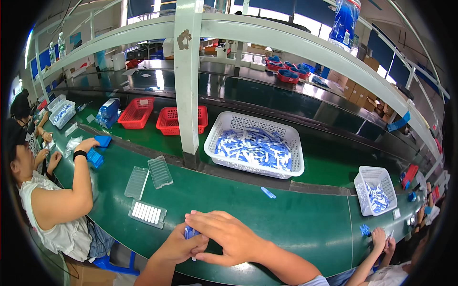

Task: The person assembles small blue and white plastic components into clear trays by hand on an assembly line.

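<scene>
- In the left hand (177,248), clamped: narrow blue plastic piece (189,232), mostly hidden.
- Across it: right hand (229,234), hold unclear.
- Left of the grip: flat clear plastic tray (163,215) with white sticks (147,213).
- Beyond: white perforated plastic basket (253,168).

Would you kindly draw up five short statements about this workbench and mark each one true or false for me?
1. The left hand holds a blue item, with the right hand up against it. True.
2. The tray nearest the hands holds red pieces. False: that clear tray holds a row of white pieces.
3. The large white basket contains many blue and white pieces. True.
4. Both red baskets beside the large white basket stand to its right. False: the red baskets stand to its left.
5. Something small and blue lies on the green table, on the near side of the large white basket. True.
</scene>
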Motion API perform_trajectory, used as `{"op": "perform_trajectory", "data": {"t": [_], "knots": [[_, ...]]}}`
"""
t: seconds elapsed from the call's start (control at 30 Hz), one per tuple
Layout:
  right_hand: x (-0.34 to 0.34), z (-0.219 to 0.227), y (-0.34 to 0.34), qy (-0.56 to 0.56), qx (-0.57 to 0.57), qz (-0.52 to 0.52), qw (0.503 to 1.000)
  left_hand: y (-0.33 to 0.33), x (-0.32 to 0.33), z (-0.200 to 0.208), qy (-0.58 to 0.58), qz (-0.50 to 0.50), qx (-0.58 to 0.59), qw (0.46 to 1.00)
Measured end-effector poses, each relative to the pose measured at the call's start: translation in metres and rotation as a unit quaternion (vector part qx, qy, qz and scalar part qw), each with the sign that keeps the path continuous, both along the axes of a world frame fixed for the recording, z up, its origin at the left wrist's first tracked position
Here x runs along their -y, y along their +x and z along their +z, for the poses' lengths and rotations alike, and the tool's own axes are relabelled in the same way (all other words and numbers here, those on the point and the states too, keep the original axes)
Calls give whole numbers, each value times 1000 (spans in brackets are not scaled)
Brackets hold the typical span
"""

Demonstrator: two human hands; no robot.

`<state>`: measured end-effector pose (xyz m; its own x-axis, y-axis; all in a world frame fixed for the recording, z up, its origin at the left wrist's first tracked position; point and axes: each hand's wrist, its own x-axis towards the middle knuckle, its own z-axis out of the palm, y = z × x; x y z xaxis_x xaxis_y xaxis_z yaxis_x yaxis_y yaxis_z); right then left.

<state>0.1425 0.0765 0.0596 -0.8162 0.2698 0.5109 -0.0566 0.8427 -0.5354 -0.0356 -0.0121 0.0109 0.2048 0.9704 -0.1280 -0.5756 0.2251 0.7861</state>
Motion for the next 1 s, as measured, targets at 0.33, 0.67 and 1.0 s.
{"op": "perform_trajectory", "data": {"t": [0.33,0.67,1.0], "knots": [[3,-8,0,-8,76,62,995,1,1,-14,-61,-92,-18,994],[7,-22,-10,40,54,-3,998,6,-5,-14,-70,-14,161,984],[11,-5,-10,14,15,-24,999,11,-7,-9,-21,-23,72,997]]}}
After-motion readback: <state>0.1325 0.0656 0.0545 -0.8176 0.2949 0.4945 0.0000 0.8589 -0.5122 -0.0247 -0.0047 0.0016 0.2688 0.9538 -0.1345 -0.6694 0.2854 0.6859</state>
